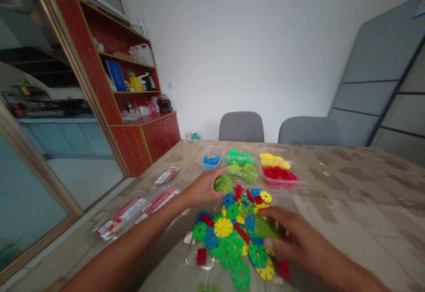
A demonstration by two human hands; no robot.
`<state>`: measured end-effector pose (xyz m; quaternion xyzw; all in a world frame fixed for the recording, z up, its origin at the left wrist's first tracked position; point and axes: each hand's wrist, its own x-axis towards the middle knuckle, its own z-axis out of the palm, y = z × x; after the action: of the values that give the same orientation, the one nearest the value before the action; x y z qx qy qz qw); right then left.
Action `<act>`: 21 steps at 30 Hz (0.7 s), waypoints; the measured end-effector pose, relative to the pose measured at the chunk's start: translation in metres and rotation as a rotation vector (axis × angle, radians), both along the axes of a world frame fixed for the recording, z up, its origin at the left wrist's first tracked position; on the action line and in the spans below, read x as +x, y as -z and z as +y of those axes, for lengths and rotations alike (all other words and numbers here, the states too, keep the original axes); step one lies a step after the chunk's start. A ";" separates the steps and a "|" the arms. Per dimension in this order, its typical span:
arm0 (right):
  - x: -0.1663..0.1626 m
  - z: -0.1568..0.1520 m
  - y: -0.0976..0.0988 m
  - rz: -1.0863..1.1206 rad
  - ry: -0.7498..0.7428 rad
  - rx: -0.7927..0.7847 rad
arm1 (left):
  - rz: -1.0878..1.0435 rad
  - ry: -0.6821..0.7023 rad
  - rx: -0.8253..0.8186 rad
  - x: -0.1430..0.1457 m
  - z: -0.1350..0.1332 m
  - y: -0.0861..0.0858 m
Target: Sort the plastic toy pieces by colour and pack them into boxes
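**Head view.** We see the left hand closed on a light-green toothed piece at the far left edge of the pile, just before the middle tray. The fingers curl over the rim of the piece. We judge that this grip keeps so thin a part from slipping.

The right hand lies palm down on the near right of the pile with its fingers half bent. The fingertips touch a dark-green flat piece, but we cannot tell whether they pinch it or merely press on it.

The pile mixes blue, yellow, green and red toothed discs with small red blocks, heaped on the table close to both hands. Beyond it the clear trays stand side by side and keep the colours apart. The left tray holds blue, the middle tray holds greens, and the right tray holds yellow behind red. Red-and-white packets lie well apart on the left.
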<state>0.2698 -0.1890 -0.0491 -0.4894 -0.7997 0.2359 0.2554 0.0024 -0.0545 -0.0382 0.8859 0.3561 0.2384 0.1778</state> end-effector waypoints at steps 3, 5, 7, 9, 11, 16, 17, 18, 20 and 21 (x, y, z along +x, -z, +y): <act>0.004 0.018 0.002 0.028 0.025 0.038 | 0.013 0.016 0.004 0.012 0.023 -0.013; 0.008 0.036 0.003 0.016 0.048 0.107 | 0.025 0.018 0.010 0.023 0.043 -0.020; 0.009 0.059 0.002 -0.025 0.101 0.186 | 0.040 0.007 0.015 0.036 0.063 -0.025; 0.009 0.087 -0.002 -0.055 0.167 0.241 | 0.059 -0.006 0.013 0.048 0.080 -0.026; 0.006 0.115 -0.009 -0.079 0.227 0.281 | 0.083 -0.007 0.003 0.058 0.094 -0.023; 0.001 0.161 -0.020 -0.157 0.251 0.269 | 0.140 0.013 -0.011 0.061 0.110 -0.011; 0.002 0.164 -0.019 -0.172 0.248 0.257 | 0.145 0.006 -0.004 0.057 0.111 -0.009; 0.003 0.166 -0.017 -0.185 0.245 0.247 | 0.148 -0.002 0.006 0.053 0.111 -0.007; 0.006 0.165 -0.011 -0.203 0.228 0.230 | 0.154 -0.006 0.029 0.046 0.109 -0.004; 0.007 0.164 -0.008 -0.209 0.213 0.224 | 0.158 0.005 0.039 0.043 0.107 -0.002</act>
<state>0.2767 -0.0247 -0.0414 -0.5618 -0.7868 0.0648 0.2473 0.0449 0.0523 -0.0361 0.9061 0.3621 0.1742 0.1322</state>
